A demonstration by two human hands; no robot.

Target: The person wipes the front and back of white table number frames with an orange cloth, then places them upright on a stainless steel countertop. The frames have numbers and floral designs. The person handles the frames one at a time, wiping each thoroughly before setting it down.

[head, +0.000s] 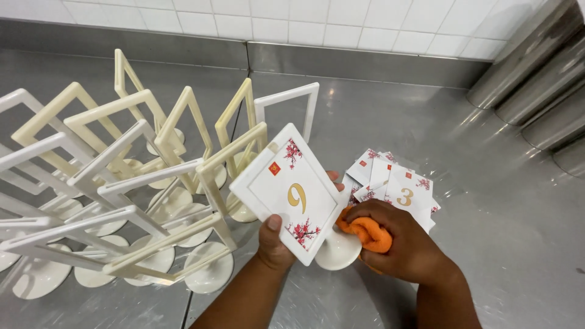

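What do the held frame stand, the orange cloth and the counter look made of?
Frame stand: likely glossy white plastic, smooth and moulded. Orange cloth: soft fabric, bunched in the right hand. Counter: brushed stainless steel, grey with blurred reflections.

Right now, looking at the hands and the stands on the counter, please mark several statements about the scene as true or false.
1. The left hand holds a white diamond-shaped stand with a card in it. True.
2. The right hand holds a blue sponge. False: it grips an orange cloth.
3. The cloth is against the held stand's round base. True.
4. The loose cards lie left of the empty stands. False: they lie to their right, behind the right hand.
5. The counter is wooden. False: it is shiny metal.
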